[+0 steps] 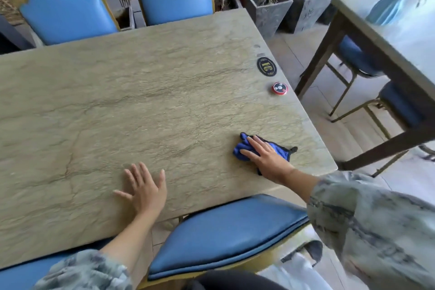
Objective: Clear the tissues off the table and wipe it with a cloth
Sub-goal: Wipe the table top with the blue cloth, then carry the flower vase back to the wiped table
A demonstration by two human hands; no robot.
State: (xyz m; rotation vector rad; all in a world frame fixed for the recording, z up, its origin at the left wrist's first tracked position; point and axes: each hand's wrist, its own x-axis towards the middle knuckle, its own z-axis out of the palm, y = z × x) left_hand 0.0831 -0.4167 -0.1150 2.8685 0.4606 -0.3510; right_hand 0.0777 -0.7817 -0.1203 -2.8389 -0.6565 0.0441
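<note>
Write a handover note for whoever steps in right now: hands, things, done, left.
Right hand: flat, pressing the blue cloth onto the table near its right front corner.
Left hand: open, fingers spread, resting on the table near the front edge.
Done: no tissues show on the table, so clearing looks finished; wiping is under way.
Left: wipe the rest of the top, probably around the number plaque and call button by the right edge.

A stone-patterned table (pixel 141 101) carries a blue cloth (pixel 242 148) near its right corner, a number plate (pixel 266 66) and a red call button (pixel 280 88) along the right edge
</note>
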